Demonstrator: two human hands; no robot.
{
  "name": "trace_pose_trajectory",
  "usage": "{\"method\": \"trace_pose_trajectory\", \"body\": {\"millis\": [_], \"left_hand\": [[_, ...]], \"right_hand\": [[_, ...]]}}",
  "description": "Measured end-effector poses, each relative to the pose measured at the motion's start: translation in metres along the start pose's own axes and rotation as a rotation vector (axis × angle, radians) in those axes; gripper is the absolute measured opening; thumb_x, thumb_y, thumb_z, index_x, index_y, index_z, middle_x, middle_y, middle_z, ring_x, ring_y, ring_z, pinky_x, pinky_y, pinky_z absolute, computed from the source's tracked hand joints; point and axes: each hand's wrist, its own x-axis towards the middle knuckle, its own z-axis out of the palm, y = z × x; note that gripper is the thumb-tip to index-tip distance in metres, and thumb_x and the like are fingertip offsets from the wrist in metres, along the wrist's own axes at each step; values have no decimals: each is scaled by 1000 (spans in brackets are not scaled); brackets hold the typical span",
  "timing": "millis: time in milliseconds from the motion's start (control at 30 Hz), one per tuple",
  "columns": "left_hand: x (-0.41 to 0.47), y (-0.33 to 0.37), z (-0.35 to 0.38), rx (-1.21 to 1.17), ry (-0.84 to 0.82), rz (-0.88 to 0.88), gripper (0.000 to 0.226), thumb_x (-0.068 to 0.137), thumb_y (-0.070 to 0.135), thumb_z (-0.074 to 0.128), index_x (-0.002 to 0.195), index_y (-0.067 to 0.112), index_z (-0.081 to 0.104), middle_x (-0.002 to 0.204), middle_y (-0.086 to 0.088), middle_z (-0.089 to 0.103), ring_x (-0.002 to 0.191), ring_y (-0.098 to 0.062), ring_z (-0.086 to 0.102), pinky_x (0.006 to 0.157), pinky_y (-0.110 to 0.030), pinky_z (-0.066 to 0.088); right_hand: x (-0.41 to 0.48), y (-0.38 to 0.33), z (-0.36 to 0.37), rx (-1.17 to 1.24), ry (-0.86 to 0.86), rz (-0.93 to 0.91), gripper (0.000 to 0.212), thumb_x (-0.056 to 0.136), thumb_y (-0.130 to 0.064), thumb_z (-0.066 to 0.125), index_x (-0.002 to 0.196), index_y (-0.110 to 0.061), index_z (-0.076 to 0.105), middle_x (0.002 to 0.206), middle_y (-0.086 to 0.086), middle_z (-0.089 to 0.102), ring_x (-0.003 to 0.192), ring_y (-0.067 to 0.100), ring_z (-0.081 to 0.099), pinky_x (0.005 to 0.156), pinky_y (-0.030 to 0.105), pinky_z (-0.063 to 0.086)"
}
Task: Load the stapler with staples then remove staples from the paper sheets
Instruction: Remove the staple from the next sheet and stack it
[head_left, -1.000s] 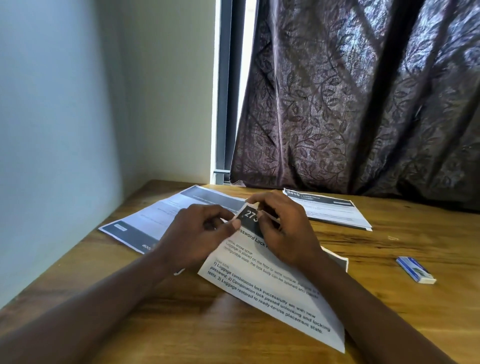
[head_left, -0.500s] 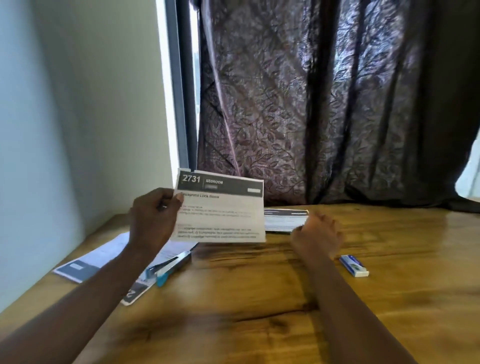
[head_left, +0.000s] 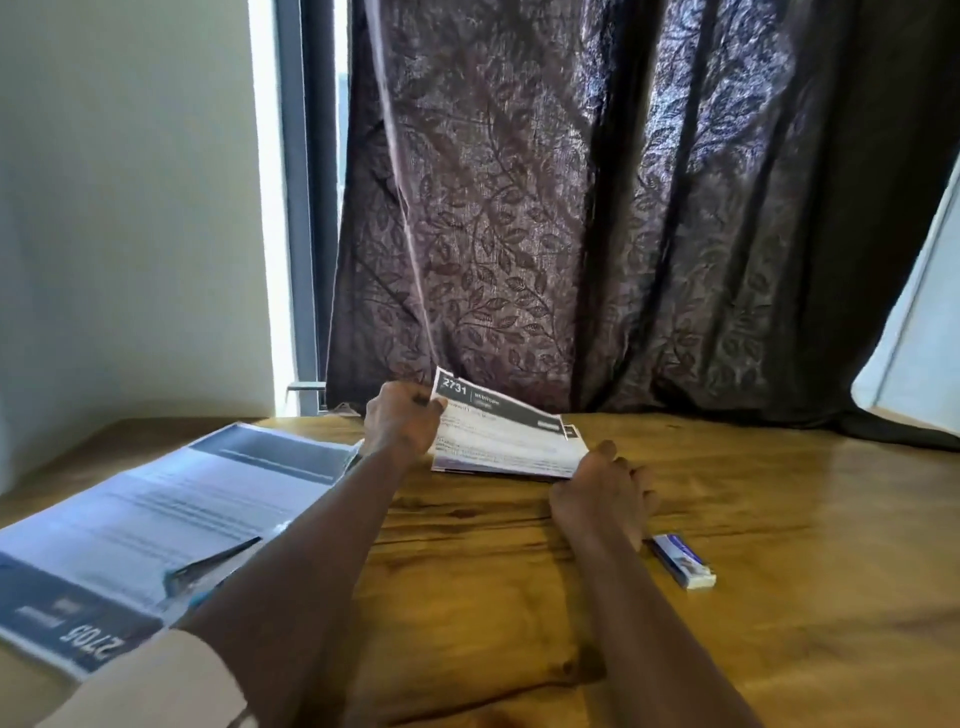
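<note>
Sheet "2731" (head_left: 488, 421), raised upright half a second ago, now comes down onto the far paper stack (head_left: 498, 457); left hand (head_left: 402, 423) pinches its corner, right hand (head_left: 602, 488) loosely steadies the stack's near edge — one sheet likely finished.

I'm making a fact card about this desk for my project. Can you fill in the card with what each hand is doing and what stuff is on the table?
left hand: left hand pinches the top left corner of the 2731 sheet, tilted above the far pile
right hand: right hand rests at the lower right corner of that pile; grip unclear
near papers: 2705 sheets lie flat at the left
stapler: stapler, blurred, lies on those sheets
staple box: staple box right of the right forearm
surface: wooden table
behind: dark curtain
</note>
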Motion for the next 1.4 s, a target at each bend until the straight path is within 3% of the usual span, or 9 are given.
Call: {"method": "trace_pose_trajectory", "body": {"millis": [100, 267, 433, 567, 733, 1033, 1400], "left_hand": [[0, -12, 8, 162, -58, 33, 22, 87, 49, 72, 95, 30, 80, 91, -3, 76, 94, -30, 68, 78, -39, 56], [-9, -11, 4, 229, -111, 108, 49, 88, 71, 54, 100, 29, 76, 95, -4, 75, 101, -32, 67, 78, -39, 53], [-28, -12, -8, 343, -200, 157, 72, 87, 78, 47, 140, 30, 55, 131, 0, 70, 125, -31, 60, 106, -53, 43], [-44, -10, -22, 403, -298, 203, 65, 84, 59, 60, 144, 39, 46, 137, 4, 66, 132, -30, 54, 113, -57, 32], [-50, -13, -26, 414, -328, 253, 63, 81, 45, 65, 142, 38, 49, 132, 5, 70, 127, -29, 59, 109, -53, 41], [-40, -21, -17, 414, -310, 252, 62, 83, 45, 68, 142, 34, 52, 133, -1, 69, 127, -29, 58, 108, -49, 43], [-44, -18, -18, 484, -326, 285, 49, 90, 53, 65, 134, 33, 59, 133, 0, 67, 129, -28, 54, 110, -51, 38]], "right_hand": [[3, -1, 4, -29, 12, -6, 56, 90, -27, 61, 141, -12, 41, 141, 12, 53, 134, 34, 39, 108, 46, 34], [3, 0, 3, -11, 5, -6, 55, 89, -30, 60, 139, -14, 45, 141, 10, 53, 134, 33, 39, 108, 46, 34], [1, -1, -1, 2, -11, -2, 54, 89, -32, 59, 138, -15, 46, 141, 10, 53, 135, 33, 38, 108, 47, 34], [-1, -1, -4, 16, -17, -16, 50, 90, -38, 56, 134, -16, 49, 139, 10, 55, 133, 32, 40, 107, 47, 33], [-1, -1, -8, 6, -33, -21, 49, 91, -36, 59, 136, -19, 49, 141, 8, 54, 135, 32, 38, 106, 46, 33], [2, 1, -8, 96, -29, 19, 48, 86, -33, 61, 131, -20, 53, 138, 7, 56, 135, 31, 38, 107, 46, 32], [4, 2, -4, 18, -10, -7, 47, 90, -31, 61, 135, -22, 52, 140, 6, 54, 134, 31, 38, 106, 46, 32]]}}
